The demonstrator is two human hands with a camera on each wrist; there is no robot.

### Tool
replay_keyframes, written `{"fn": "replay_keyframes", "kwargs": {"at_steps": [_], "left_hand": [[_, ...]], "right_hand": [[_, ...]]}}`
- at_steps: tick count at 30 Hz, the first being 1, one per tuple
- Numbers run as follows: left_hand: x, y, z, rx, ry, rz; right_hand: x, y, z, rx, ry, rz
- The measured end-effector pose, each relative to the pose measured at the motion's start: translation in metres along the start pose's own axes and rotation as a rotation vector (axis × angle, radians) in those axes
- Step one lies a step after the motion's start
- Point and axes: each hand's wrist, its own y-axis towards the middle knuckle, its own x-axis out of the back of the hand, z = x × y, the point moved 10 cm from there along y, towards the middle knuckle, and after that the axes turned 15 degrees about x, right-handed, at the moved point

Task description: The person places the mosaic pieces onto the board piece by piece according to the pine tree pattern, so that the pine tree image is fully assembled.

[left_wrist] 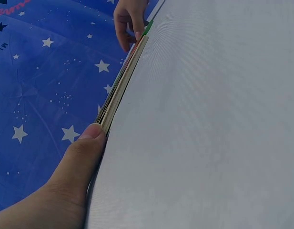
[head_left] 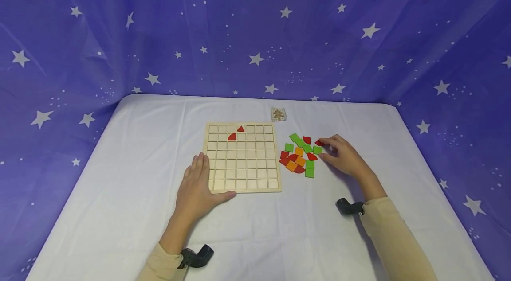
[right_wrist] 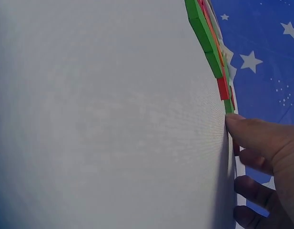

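Note:
The left hand rests against the left side and near corner of a square wooden grid board, its fingers extended and thumb along the near edge. Inside the grid lie a red triangle and a red quarter-circle piece. At the pile's right side, the right hand touches a red piece with its fingertips; the thumb stands apart, close to a green square. In the right wrist view the thumb partly covers the pieces behind it.
Red, orange and green flat pieces lie loosely piled right of the board, some overlapping. A small card with a tree-like pattern lies behind the board. White cloth covers the table, and a starry blue-purple curtain hangs behind it.

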Motion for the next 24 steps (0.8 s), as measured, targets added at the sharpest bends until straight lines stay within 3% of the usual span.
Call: {"fn": "replay_keyframes", "kwargs": {"at_steps": [6, 12, 24], "left_hand": [[-0.0002, 0.0003, 0.0003, 0.001, 0.005, -0.001], [-0.0002, 0.0004, 0.0002, 0.002, 0.007, -0.002], [-0.0009, -0.0002, 0.0002, 0.004, 0.008, 0.004]], "right_hand": [[0.0000, 0.0018, 0.0038, 0.042, 0.002, -0.001], [-0.0007, 0.0027, 0.0029, 0.023, 0.002, -0.008], [-0.0024, 0.0004, 0.0054, 0.000, -0.105, -0.034]]}}
